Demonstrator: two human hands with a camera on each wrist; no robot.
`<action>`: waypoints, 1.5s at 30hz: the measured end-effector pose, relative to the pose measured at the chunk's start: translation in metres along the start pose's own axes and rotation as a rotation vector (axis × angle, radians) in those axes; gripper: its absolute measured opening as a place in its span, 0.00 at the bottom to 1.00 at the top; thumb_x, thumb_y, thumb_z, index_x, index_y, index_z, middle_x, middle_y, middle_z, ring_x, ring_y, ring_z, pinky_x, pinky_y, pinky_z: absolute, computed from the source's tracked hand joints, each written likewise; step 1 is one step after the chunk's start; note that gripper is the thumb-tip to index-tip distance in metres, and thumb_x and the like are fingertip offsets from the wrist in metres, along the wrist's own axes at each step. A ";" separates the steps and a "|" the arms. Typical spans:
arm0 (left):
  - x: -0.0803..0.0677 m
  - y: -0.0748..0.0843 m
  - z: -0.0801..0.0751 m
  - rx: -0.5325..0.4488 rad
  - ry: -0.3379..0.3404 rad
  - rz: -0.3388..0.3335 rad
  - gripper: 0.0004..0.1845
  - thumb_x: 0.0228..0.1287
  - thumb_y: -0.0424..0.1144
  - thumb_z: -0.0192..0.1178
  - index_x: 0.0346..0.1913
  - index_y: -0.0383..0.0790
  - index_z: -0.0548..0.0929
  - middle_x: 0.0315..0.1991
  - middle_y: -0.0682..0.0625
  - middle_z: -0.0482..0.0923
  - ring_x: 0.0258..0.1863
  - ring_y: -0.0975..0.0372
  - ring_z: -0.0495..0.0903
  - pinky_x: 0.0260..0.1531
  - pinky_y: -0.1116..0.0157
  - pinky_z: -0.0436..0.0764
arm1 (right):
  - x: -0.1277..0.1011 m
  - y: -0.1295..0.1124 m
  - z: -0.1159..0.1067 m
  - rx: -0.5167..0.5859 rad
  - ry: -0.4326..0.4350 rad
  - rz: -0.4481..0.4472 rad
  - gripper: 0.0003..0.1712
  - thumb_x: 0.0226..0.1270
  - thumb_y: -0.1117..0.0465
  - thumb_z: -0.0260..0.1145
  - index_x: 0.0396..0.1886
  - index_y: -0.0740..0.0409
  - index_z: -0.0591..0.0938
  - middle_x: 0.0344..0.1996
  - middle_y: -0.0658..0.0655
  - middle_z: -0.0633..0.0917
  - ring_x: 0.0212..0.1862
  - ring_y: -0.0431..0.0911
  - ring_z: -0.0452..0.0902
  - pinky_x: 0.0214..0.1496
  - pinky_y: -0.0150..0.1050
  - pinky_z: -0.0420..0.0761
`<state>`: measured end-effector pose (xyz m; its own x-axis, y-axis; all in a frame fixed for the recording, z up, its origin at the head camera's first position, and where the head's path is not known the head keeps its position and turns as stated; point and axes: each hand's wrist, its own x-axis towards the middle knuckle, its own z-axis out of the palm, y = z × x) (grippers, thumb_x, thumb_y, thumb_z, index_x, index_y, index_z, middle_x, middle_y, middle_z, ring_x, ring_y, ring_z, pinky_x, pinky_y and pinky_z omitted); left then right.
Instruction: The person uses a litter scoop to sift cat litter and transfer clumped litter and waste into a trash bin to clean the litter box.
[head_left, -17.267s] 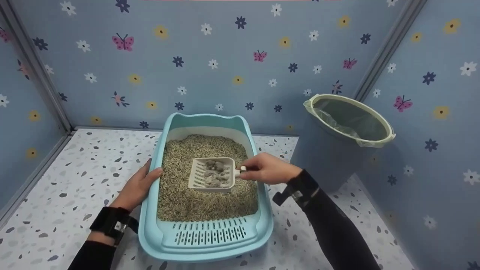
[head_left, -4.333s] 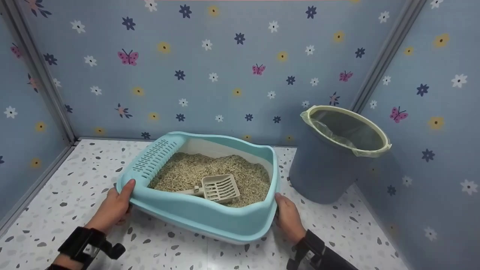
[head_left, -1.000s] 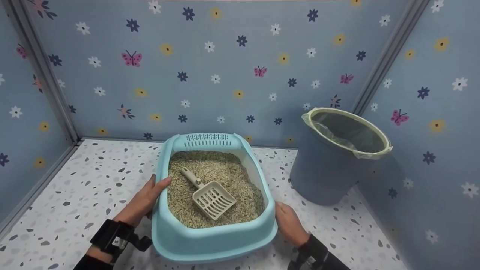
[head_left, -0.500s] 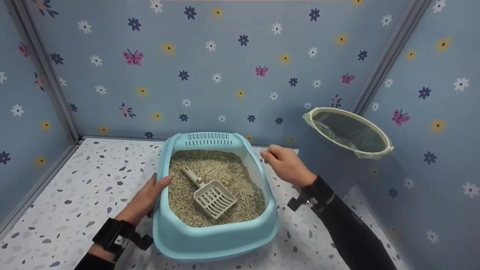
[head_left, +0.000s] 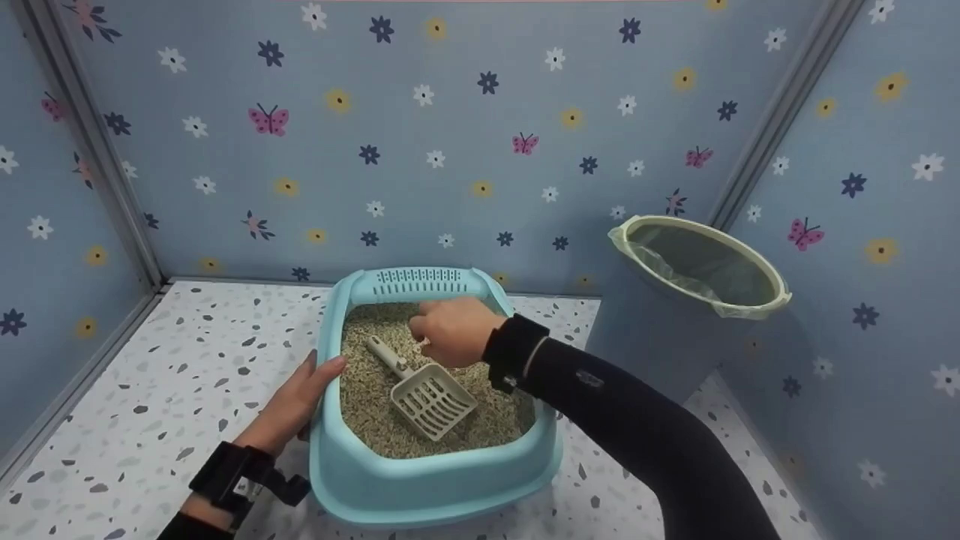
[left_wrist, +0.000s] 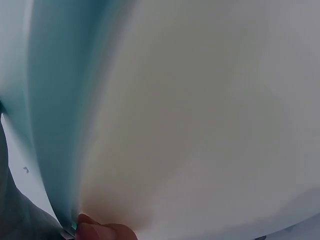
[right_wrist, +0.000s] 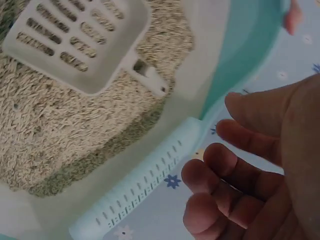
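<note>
Lined bin [head_left: 701,259] right of speckled floor [head_left: 187,375], flowered walls [head_left: 450,112].

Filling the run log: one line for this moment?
left hand: holds litter box rim | right hand: over scoop handle, empty | scoop: lying on litter

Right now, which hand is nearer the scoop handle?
Right. The right hand hovers just above the scoop handle, fingers loosely curled, not gripping. The left hand holds the litter box rim, off to the scoop's side.
</note>
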<state>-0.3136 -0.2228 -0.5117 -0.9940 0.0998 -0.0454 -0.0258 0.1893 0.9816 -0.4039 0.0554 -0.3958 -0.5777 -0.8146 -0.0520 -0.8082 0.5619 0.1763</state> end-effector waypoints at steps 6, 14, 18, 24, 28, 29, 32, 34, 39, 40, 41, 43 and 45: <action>0.003 0.002 0.000 0.001 -0.014 0.034 0.45 0.86 0.64 0.53 0.93 0.52 0.47 0.63 0.28 0.75 0.50 0.42 0.87 0.38 0.54 0.88 | 0.023 -0.018 0.024 -0.267 -0.025 -0.162 0.21 0.84 0.57 0.70 0.70 0.35 0.89 0.52 0.51 0.81 0.42 0.44 0.78 0.37 0.40 0.84; 0.002 -0.001 0.000 0.005 -0.021 0.042 0.46 0.86 0.62 0.52 0.93 0.50 0.46 0.75 0.28 0.68 0.64 0.39 0.81 0.54 0.53 0.85 | 0.039 -0.030 0.041 -0.411 -0.069 -0.212 0.23 0.84 0.36 0.62 0.68 0.32 0.90 0.56 0.50 0.84 0.52 0.46 0.82 0.43 0.42 0.89; 0.002 -0.002 -0.001 0.000 -0.024 0.036 0.46 0.86 0.63 0.52 0.93 0.51 0.45 0.73 0.28 0.67 0.61 0.39 0.81 0.49 0.51 0.87 | 0.040 -0.030 0.046 -0.507 -0.097 -0.191 0.17 0.88 0.41 0.62 0.57 0.38 0.93 0.51 0.47 0.86 0.49 0.43 0.82 0.42 0.39 0.87; 0.000 -0.002 -0.001 -0.009 -0.024 0.011 0.47 0.85 0.64 0.53 0.93 0.54 0.44 0.63 0.27 0.69 0.50 0.39 0.84 0.33 0.48 0.89 | 0.039 -0.025 0.051 -0.497 -0.161 -0.126 0.13 0.91 0.53 0.62 0.45 0.44 0.91 0.44 0.48 0.87 0.44 0.43 0.82 0.44 0.38 0.87; 0.000 0.000 -0.001 -0.011 -0.014 0.003 0.46 0.85 0.65 0.54 0.93 0.55 0.46 0.55 0.28 0.73 0.42 0.42 0.87 0.28 0.48 0.89 | 0.040 -0.021 0.054 -0.427 -0.177 -0.102 0.12 0.91 0.54 0.61 0.53 0.44 0.91 0.42 0.50 0.89 0.41 0.45 0.85 0.41 0.43 0.90; 0.000 0.000 -0.001 -0.012 -0.013 0.002 0.46 0.85 0.65 0.54 0.92 0.55 0.47 0.54 0.29 0.75 0.41 0.43 0.88 0.27 0.48 0.89 | 0.039 -0.021 0.054 -0.426 -0.183 -0.111 0.11 0.90 0.54 0.63 0.55 0.42 0.92 0.42 0.50 0.89 0.40 0.45 0.86 0.40 0.43 0.90; -0.001 -0.001 -0.002 -0.017 -0.017 0.009 0.46 0.85 0.65 0.54 0.93 0.55 0.46 0.56 0.28 0.75 0.41 0.43 0.88 0.28 0.49 0.89 | 0.038 -0.021 0.052 -0.428 -0.186 -0.145 0.13 0.89 0.55 0.64 0.60 0.36 0.92 0.43 0.49 0.90 0.40 0.44 0.86 0.39 0.42 0.89; -0.001 -0.001 -0.003 -0.018 -0.019 0.014 0.46 0.85 0.64 0.54 0.93 0.56 0.46 0.55 0.28 0.75 0.39 0.44 0.88 0.26 0.52 0.87 | 0.037 -0.022 0.052 -0.436 -0.189 -0.158 0.13 0.88 0.54 0.65 0.58 0.35 0.93 0.44 0.49 0.90 0.38 0.44 0.85 0.39 0.42 0.89; 0.000 -0.002 -0.002 -0.027 -0.027 0.023 0.43 0.86 0.63 0.54 0.92 0.56 0.49 0.48 0.32 0.76 0.32 0.49 0.85 0.20 0.58 0.81 | 0.039 -0.021 0.056 -0.465 -0.213 -0.145 0.11 0.88 0.52 0.65 0.48 0.40 0.93 0.37 0.48 0.89 0.28 0.42 0.73 0.31 0.39 0.81; 0.000 -0.002 -0.001 -0.031 -0.032 0.021 0.43 0.86 0.63 0.54 0.91 0.55 0.50 0.45 0.34 0.77 0.30 0.50 0.84 0.19 0.58 0.81 | 0.039 -0.021 0.057 -0.468 -0.224 -0.137 0.11 0.89 0.51 0.64 0.45 0.41 0.92 0.34 0.47 0.88 0.26 0.42 0.70 0.29 0.38 0.77; 0.000 -0.002 -0.001 -0.036 -0.036 0.020 0.42 0.86 0.63 0.54 0.90 0.55 0.51 0.42 0.36 0.77 0.28 0.51 0.84 0.18 0.59 0.80 | 0.039 -0.021 0.057 -0.473 -0.235 -0.123 0.12 0.89 0.52 0.64 0.43 0.42 0.91 0.31 0.47 0.86 0.25 0.42 0.67 0.27 0.38 0.74; 0.000 -0.002 -0.001 -0.045 -0.043 0.021 0.41 0.86 0.63 0.54 0.89 0.54 0.52 0.38 0.37 0.76 0.24 0.53 0.82 0.15 0.60 0.77 | 0.039 -0.021 0.058 -0.490 -0.252 -0.103 0.15 0.90 0.51 0.63 0.37 0.44 0.88 0.24 0.47 0.82 0.23 0.41 0.64 0.25 0.39 0.69; 0.000 -0.002 -0.001 -0.050 -0.038 0.026 0.41 0.86 0.62 0.55 0.89 0.54 0.52 0.42 0.35 0.77 0.29 0.49 0.85 0.19 0.57 0.83 | 0.038 -0.021 0.057 -0.533 -0.257 -0.092 0.20 0.90 0.50 0.63 0.30 0.44 0.83 0.19 0.46 0.75 0.20 0.41 0.62 0.23 0.39 0.67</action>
<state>-0.3139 -0.2241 -0.5132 -0.9897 0.1409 -0.0258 -0.0064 0.1370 0.9906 -0.4155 0.0203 -0.4575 -0.5713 -0.7580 -0.3148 -0.7257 0.2873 0.6251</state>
